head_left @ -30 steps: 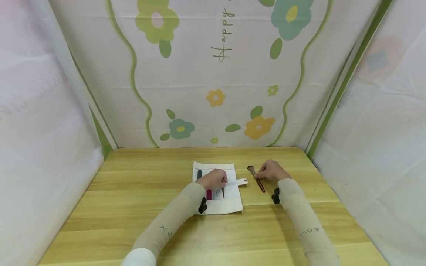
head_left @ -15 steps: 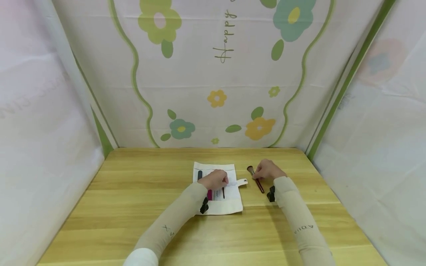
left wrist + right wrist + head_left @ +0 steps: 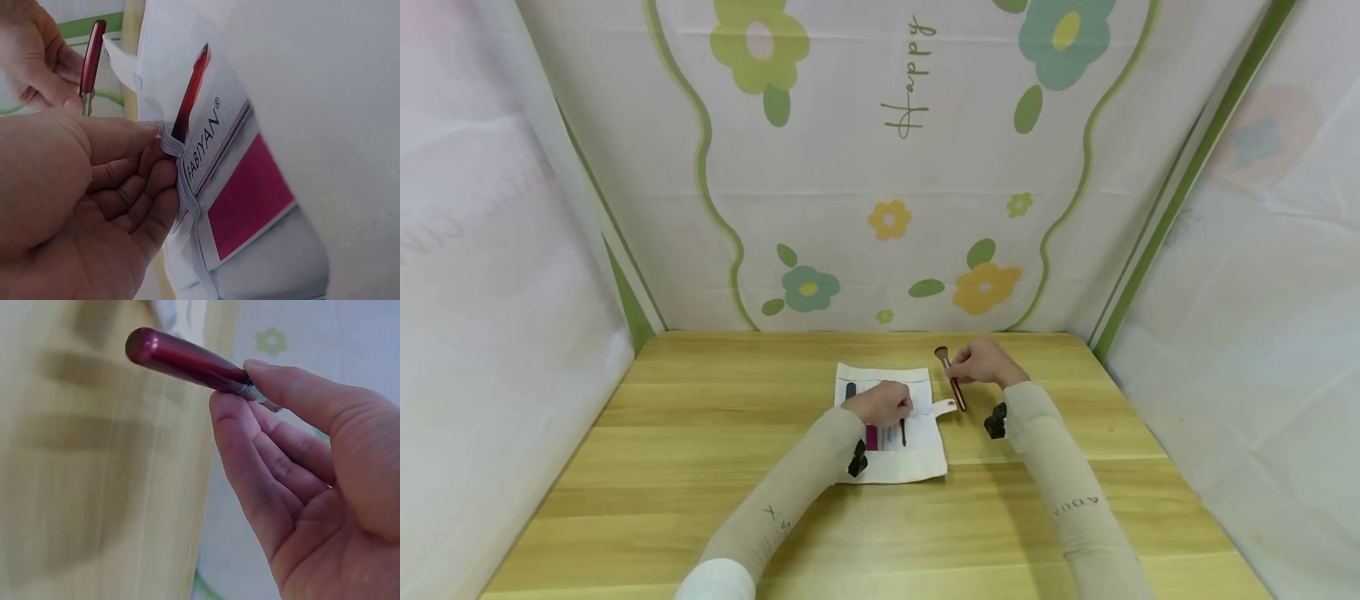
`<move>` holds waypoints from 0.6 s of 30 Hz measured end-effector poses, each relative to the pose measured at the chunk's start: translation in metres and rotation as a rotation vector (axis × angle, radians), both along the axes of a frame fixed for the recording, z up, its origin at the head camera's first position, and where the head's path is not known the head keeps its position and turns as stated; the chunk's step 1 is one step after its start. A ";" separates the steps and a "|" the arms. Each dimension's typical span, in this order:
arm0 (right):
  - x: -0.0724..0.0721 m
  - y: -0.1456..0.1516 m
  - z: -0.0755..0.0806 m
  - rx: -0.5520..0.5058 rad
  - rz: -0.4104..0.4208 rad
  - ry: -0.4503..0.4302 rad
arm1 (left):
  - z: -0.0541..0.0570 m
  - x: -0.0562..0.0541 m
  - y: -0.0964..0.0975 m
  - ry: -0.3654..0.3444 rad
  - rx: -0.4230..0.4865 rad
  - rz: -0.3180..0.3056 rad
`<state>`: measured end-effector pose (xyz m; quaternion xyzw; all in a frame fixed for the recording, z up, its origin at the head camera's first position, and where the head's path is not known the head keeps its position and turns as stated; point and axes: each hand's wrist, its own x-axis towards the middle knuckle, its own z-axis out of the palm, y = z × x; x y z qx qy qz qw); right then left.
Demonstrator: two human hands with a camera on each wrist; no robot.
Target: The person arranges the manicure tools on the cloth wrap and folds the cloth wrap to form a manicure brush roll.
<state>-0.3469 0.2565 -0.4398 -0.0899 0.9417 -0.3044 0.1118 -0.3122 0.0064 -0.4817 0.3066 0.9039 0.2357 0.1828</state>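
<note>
An opened white brush pouch [image 3: 895, 472] lies on the table, its strap [image 3: 945, 407] sticking out to the right. My left hand [image 3: 882, 404] is over it; in the left wrist view, thumb and fingers pinch its grey elastic band [image 3: 189, 178]. Under that band sits a slim dark-red tool [image 3: 190, 94], its hidden end unclear, beside a pink-printed FABIYAN card [image 3: 250, 194]. To the right of the pouch, my right hand [image 3: 988, 363] pinches a makeup brush [image 3: 957, 392] near its ferrule, bristles pointing away. Its glossy red handle [image 3: 187, 362] shows in the right wrist view.
The wooden table [image 3: 700, 400] reaches a flowered cloth wall [image 3: 820, 167] at the back. White cloth panels hang at left and right. A dark item [image 3: 850, 390] shows at the pouch's upper left.
My right hand has carried the makeup brush left and farther back, closer to the pouch's strap. The left hand has stayed at the band.
</note>
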 end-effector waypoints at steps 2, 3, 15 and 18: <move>-0.001 -0.008 0.003 -0.022 -0.009 -0.002 | 0.000 -0.002 0.000 -0.010 0.000 -0.010; -0.002 -0.013 0.004 -0.035 -0.015 -0.001 | 0.000 -0.002 0.000 -0.014 0.004 -0.012; -0.009 -0.060 -0.015 -0.173 -0.072 0.082 | 0.003 -0.002 -0.001 -0.050 0.019 -0.013; -0.010 -0.066 -0.022 -0.197 -0.097 0.124 | 0.004 -0.002 -0.002 -0.046 0.023 -0.029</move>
